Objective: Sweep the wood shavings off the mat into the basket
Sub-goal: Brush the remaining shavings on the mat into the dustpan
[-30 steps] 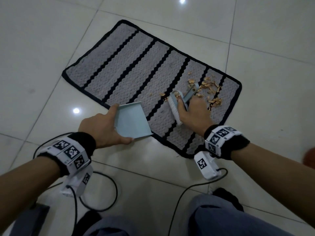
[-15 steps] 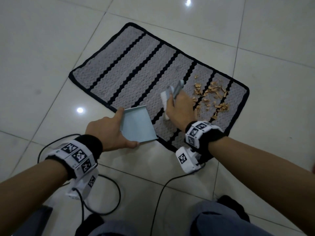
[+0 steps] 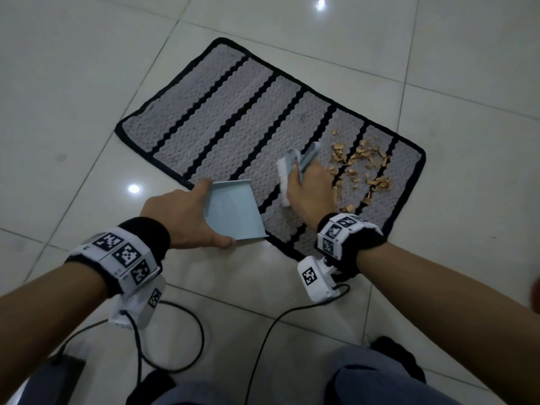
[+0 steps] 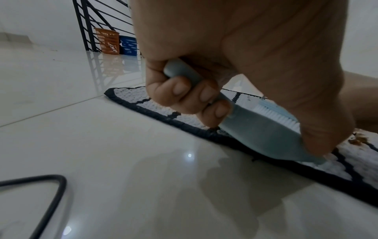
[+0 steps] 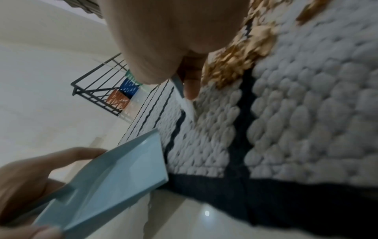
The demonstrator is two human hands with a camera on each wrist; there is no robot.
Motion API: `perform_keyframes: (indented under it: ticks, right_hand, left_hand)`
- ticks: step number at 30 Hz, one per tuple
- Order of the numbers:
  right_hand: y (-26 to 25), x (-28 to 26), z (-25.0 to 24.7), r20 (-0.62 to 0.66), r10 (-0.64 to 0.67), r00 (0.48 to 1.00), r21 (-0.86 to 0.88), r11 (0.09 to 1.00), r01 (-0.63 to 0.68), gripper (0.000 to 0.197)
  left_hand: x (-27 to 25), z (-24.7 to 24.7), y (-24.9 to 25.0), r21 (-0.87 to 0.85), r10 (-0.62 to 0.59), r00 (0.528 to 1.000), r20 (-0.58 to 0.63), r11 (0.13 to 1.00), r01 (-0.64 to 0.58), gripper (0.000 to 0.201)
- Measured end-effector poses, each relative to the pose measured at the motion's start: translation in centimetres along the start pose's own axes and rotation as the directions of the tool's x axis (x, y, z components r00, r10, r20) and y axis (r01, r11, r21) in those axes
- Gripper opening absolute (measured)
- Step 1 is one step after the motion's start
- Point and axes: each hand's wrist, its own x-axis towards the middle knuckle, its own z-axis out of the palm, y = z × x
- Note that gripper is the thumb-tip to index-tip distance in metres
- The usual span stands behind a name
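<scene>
Dim indoor light, 2 lamp glints on the glossy floor (image 3: 73, 83), right wrist view blurred.

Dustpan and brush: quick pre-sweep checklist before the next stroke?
1. Left hand grips dustpan: ok.
2. Right hand grips brush: ok.
3. Dustpan lip down on the mat edge: cannot tell; in the left wrist view it looks close.
4. Wood shavings on the far side of the brush from the pan: ok.
5. Dustpan holds no shavings yet: ok.
6. Basket location: cannot tell; orange basket and blue basket stand far off by the railing.
</scene>
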Motion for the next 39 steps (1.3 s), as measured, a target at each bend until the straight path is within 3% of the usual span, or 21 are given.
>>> perform_keyframes:
  ticks: [5, 7, 9, 13, 16, 20, 29, 39]
  right_hand:
    - [2.2, -0.4, -4.6, -0.121, 0.099, 0.988, -0.031, 0.994, -0.103, 0.039]
    - [3.0, 0.0, -7.0, -0.184, 0.111, 0.977, -0.004, 0.994, -0.113, 0.035]
    - [4.4, 1.1, -9.2, -0.222, 0.083, 0.971, -0.011, 0.996, -0.087, 0.029]
    - [7.4, 3.7, -12.4, -0.248, -0.09, 0.965, -0.237, 0.971, 0.03, 0.022]
    - [8.9, 5.3, -13.3, -0.242, -0.059, 0.969, -0.303, 0.953, -0.017, 0.021]
    - [9.6, 6.1, -12.6, -0.221, 0.034, 0.975, -0.279, 0.955, -0.097, 0.022]
    - [6.5, 2.1, -9.5, -0.11, -0.047, 0.993, -0.235, 0.972, 0.02, 0.017]
    - [3.9, -0.9, -5.2, 0.024, -0.133, 0.991, -0.18, 0.974, 0.135, 0.019]
  left_hand:
    - [0.7, -1.2, 0.7, -0.06, 0.021, 0.999, -0.029, 0.998, -0.023, 0.123]
    - [1.2, -1.8, 1.5, -0.103, 0.046, 0.996, -0.073, 0.993, -0.054, 0.123]
    - [1.6, -1.6, 2.8, -0.122, 0.081, 0.993, -0.084, 0.988, -0.091, 0.125]
    - [1.9, 0.2, 5.1, -0.107, 0.114, 0.993, -0.032, 0.987, -0.117, 0.13]
    - [1.5, 1.3, 6.2, -0.076, 0.061, 0.997, -0.046, 0.995, -0.064, 0.129]
    - [1.2, 2.2, 6.9, -0.099, 0.009, 0.994, -0.107, 0.995, -0.02, 0.128]
    - [1.2, 2.9, 8.2, -0.172, -0.024, 0.993, -0.114, 0.985, 0.004, 0.125]
    - [1.2, 3.2, 8.1, -0.133, -0.023, 0.991, -0.133, 0.991, 0.005, 0.125]
